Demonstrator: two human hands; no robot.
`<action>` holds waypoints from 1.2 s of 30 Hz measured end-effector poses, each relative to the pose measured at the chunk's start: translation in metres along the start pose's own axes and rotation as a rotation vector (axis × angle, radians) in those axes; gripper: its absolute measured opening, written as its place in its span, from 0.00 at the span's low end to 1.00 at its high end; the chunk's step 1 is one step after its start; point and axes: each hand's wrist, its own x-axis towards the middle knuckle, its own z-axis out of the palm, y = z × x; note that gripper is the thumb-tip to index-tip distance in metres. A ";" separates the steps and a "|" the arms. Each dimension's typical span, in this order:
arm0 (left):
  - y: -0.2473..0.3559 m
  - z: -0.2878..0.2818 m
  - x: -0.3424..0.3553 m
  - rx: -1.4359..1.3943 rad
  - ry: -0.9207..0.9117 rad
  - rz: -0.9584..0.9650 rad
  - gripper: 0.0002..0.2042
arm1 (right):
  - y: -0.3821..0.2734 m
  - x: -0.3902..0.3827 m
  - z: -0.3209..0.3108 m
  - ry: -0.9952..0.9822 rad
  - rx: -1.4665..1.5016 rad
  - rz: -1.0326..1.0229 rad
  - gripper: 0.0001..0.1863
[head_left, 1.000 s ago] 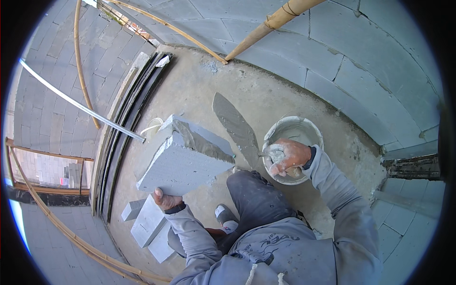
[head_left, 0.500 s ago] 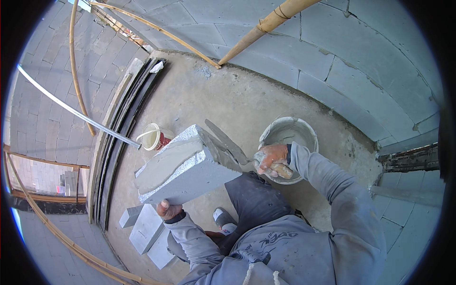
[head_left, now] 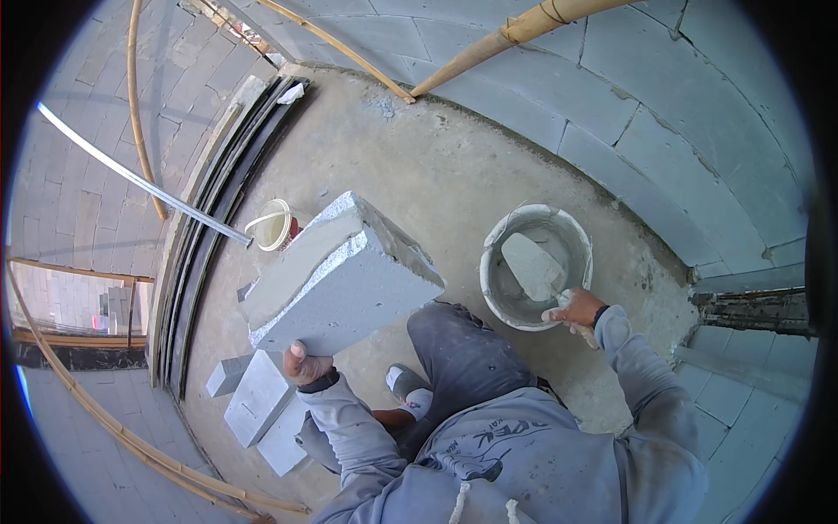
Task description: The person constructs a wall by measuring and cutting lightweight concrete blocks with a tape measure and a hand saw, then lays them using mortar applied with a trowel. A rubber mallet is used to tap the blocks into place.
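Observation:
My left hand (head_left: 307,362) grips the lower end of a light grey concrete block (head_left: 353,293), thumb on its near face and the other fingers out of sight beneath. Wet grey mortar (head_left: 301,253) covers a band of the block's upper face, and the block is held tilted above the floor. Closed round the wooden handle of a trowel (head_left: 531,265), my right hand (head_left: 576,309) is at the near rim of a round bucket (head_left: 491,290). The trowel's broad blade lies over the mortar inside the bucket.
Several more blocks (head_left: 257,397) lie on the floor at my left. A small white pail (head_left: 269,229) stands beyond the held block. Long dark strips (head_left: 209,210) run along the left wall, with a metal bar (head_left: 140,179) across them. A bamboo pole (head_left: 489,54) leans at the far wall.
My right hand has moved the trowel from beside the block's far edge to the right, over the bucket. The block stays in my left hand, shifted slightly down in view.

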 end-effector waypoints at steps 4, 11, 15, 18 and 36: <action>-0.003 -0.006 -0.014 -0.020 0.161 -0.051 0.39 | 0.032 0.025 0.016 0.101 -0.520 0.103 0.38; 0.034 0.010 0.014 0.447 0.064 -0.148 0.44 | -0.113 0.010 -0.021 0.649 -0.567 -0.154 0.31; 0.063 0.003 0.045 0.511 0.068 -0.159 0.46 | -0.287 -0.063 -0.031 0.755 -0.564 -0.719 0.36; 0.103 0.003 0.066 0.651 0.008 -0.136 0.48 | -0.406 -0.104 -0.019 0.550 -0.647 -0.934 0.43; 0.393 0.126 0.197 0.959 -0.145 0.122 0.45 | -0.824 -0.313 0.037 0.050 -1.911 -1.012 0.26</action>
